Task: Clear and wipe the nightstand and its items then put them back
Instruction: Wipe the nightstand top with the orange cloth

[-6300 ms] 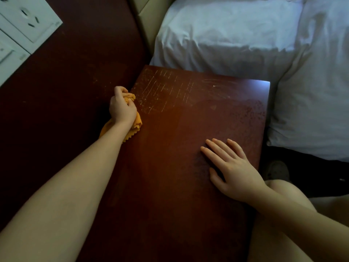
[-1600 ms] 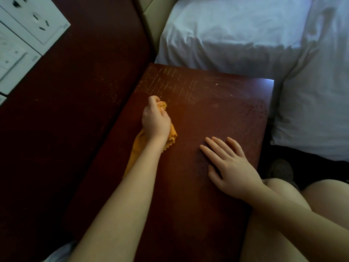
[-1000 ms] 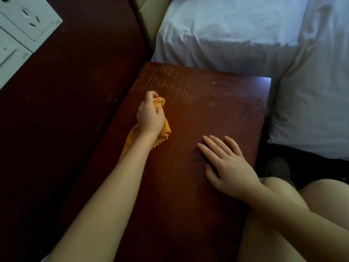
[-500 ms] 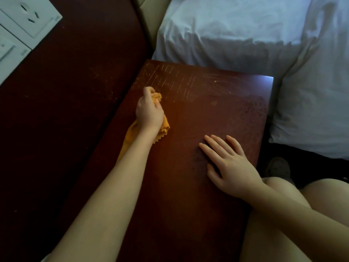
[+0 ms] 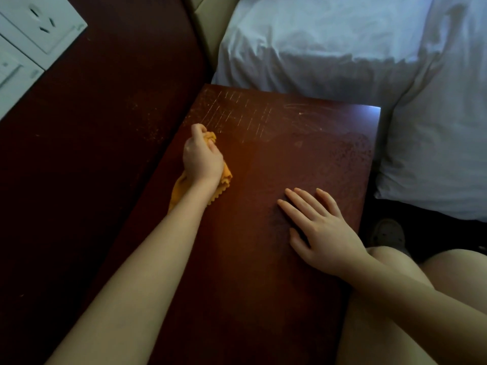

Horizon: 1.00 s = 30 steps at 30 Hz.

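Bedding point(image 5: 342, 48) lies beyond both hands. Counter point(image 5: 250, 272) shows dark wood between them. Left hand point(image 5: 201, 159), close to its left edge, clenches orange cloth point(image 5: 227, 176). Right hand point(image 5: 324, 233) rests flat with fingers straight, short of its right edge.

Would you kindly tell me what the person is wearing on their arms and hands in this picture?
Nothing visible: the left hand and right hand are ungloved, the visible fingers carry no rings, neither wrist has a watch or bracelet, and both forearms are bare, with no sleeve in view.
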Motion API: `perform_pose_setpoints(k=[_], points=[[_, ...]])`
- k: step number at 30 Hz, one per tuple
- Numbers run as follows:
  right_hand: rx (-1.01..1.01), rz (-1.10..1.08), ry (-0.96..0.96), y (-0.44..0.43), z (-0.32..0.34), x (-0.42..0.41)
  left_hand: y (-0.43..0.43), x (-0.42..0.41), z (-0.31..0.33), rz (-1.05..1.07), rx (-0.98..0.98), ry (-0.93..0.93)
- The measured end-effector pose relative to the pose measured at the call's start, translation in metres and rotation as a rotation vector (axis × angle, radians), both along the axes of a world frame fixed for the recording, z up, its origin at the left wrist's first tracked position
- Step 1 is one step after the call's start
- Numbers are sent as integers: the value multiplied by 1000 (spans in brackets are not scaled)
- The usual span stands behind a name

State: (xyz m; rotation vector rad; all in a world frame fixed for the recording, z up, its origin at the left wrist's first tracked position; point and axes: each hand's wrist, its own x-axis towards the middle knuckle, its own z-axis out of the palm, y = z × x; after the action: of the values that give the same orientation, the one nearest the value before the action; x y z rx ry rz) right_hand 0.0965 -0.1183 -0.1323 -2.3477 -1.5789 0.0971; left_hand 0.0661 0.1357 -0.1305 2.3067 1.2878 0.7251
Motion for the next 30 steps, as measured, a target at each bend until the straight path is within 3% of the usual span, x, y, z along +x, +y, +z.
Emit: perform_pose_setpoints(k=[2, 10, 12, 16, 20, 27, 30], points=[[4, 0, 8, 0, 0, 0, -8, 15, 1, -17, -5, -3], [-6, 0, 1, 0, 0, 0, -25, -21, -10, -482, 84, 58], [-12, 6, -8, 0, 0, 0, -15, -31, -9, -413, 73, 49], [-11, 11, -19, 0, -2, 0, 11, -19, -1, -60, 2, 22], [-4, 11, -19, 0, -3, 0, 4, 4, 3, 27, -4, 35], [-12, 5, -11, 0, 0, 0, -14, -18, 0, -562, 36, 110], [-12, 5, -8, 0, 0, 0, 9, -41, 2, -509, 17, 143]])
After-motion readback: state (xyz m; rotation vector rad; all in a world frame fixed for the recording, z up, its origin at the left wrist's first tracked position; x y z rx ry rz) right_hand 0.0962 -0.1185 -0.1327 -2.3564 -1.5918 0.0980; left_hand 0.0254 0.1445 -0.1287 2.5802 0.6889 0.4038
